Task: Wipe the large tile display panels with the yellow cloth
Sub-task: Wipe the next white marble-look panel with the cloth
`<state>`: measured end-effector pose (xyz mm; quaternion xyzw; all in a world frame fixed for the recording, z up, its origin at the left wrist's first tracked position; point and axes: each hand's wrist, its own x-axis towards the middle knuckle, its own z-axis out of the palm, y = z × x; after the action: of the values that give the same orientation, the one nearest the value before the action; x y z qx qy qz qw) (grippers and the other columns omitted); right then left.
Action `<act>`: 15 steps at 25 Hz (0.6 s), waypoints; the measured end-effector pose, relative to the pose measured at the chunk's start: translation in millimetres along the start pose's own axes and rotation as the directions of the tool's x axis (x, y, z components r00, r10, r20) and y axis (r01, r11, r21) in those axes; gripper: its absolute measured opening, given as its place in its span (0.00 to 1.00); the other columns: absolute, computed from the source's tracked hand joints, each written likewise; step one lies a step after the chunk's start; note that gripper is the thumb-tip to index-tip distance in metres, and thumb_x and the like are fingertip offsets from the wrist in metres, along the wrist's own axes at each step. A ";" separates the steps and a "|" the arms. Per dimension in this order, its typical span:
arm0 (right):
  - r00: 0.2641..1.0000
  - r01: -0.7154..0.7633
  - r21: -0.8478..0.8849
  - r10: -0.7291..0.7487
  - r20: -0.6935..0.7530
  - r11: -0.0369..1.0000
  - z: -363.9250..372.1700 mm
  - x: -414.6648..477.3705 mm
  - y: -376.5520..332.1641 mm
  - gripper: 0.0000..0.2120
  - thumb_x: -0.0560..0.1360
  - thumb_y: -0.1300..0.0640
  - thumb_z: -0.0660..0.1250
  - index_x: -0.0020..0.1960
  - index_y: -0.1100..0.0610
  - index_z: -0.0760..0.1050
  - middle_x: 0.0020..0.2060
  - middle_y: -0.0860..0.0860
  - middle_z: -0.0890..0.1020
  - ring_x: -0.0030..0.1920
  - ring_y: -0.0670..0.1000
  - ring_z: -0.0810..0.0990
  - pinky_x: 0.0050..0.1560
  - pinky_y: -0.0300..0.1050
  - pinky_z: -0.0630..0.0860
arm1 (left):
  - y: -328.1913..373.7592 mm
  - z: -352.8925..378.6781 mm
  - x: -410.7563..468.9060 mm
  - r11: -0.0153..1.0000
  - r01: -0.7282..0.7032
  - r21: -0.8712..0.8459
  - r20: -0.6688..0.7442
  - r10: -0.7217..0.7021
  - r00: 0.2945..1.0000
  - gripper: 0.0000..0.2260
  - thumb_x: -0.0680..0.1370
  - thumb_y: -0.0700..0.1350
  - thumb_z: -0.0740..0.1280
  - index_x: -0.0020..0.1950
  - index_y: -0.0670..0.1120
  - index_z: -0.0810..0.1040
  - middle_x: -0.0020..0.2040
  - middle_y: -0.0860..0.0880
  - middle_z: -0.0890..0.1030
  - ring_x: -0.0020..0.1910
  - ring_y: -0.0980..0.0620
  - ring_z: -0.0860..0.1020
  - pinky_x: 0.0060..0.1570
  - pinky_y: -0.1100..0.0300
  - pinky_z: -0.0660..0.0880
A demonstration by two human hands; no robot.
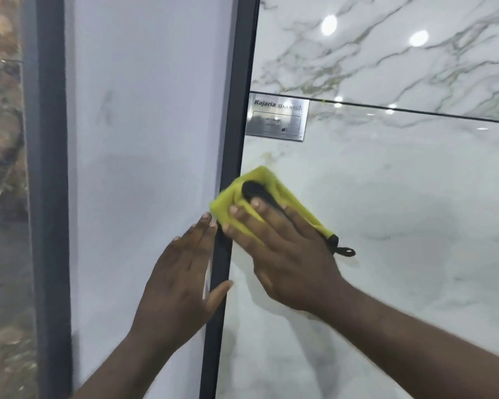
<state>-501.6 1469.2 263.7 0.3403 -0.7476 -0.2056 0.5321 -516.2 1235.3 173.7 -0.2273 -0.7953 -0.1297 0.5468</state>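
Note:
A glossy white marble-look tile panel [386, 197] fills the right side, with a thin dark joint line across it. My right hand [288, 251] presses the yellow cloth [288, 198] flat against this panel at its left edge, fingers straight. The cloth has a black patch and a black loop tag at its right corner. My left hand [182, 272] lies with straight fingers against the dark vertical frame [234, 125], its thumb across the frame. A plain pale panel [144, 139] stands left of the frame.
A silver brand plate [277, 118] is fixed to the marble panel just above the cloth. A second dark frame post [49, 197] stands at the left, with a brown stone-pattern panel [3, 139] beyond it. Ceiling lights reflect in the marble.

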 end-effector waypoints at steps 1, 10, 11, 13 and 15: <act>0.998 0.056 -0.028 -0.056 -0.009 0.998 -3.0 -2.7 8.9 0.35 0.79 0.56 0.63 0.85 0.46 0.61 0.85 0.48 0.60 0.86 0.54 0.56 0.82 0.60 0.59 | -1.9 -3.7 -3.1 1.000 -0.003 -0.029 -0.006 0.003 1.000 0.37 0.82 0.56 0.70 0.85 0.39 0.64 0.86 0.43 0.65 0.83 0.43 0.68 0.77 0.42 0.71; 0.993 0.119 0.071 -0.119 -0.011 0.990 18.8 -50.3 -31.3 0.33 0.79 0.58 0.66 0.84 0.48 0.65 0.84 0.48 0.63 0.85 0.54 0.60 0.78 0.60 0.67 | 10.1 -13.1 9.7 0.972 -0.062 -0.226 -0.090 0.043 0.995 0.24 0.84 0.44 0.63 0.77 0.34 0.68 0.83 0.36 0.66 0.83 0.39 0.67 0.78 0.43 0.68; 0.999 0.030 0.044 -0.028 -0.040 0.999 12.2 -55.8 -9.7 0.33 0.79 0.58 0.67 0.83 0.47 0.66 0.84 0.50 0.63 0.84 0.55 0.61 0.78 0.61 0.67 | 13.9 -13.2 12.2 0.971 -0.097 -0.220 -0.087 0.080 0.993 0.24 0.84 0.44 0.63 0.77 0.34 0.68 0.83 0.36 0.67 0.82 0.38 0.67 0.78 0.43 0.69; 0.858 -0.454 0.171 0.481 -0.179 0.874 -1.5 -57.8 21.2 0.30 0.80 0.59 0.66 0.82 0.51 0.68 0.82 0.54 0.65 0.83 0.60 0.62 0.78 0.62 0.66 | 24.3 -10.4 21.9 0.968 -0.129 -0.216 -0.091 0.112 0.990 0.23 0.83 0.45 0.63 0.77 0.37 0.68 0.82 0.36 0.68 0.81 0.37 0.68 0.78 0.44 0.68; 0.707 -0.640 0.244 0.682 -0.186 0.729 -6.5 -63.2 20.9 0.29 0.82 0.59 0.64 0.82 0.53 0.67 0.83 0.56 0.64 0.84 0.62 0.60 0.79 0.63 0.63 | 44.3 -2.4 36.3 0.961 -0.154 -0.230 -0.105 0.132 0.986 0.23 0.83 0.45 0.64 0.78 0.39 0.68 0.82 0.35 0.68 0.81 0.36 0.68 0.79 0.44 0.67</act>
<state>-488.8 1529.8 238.6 0.1149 -0.7563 0.1071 0.6350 -502.8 1280.4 206.4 -0.3418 -0.7305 -0.1938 0.5585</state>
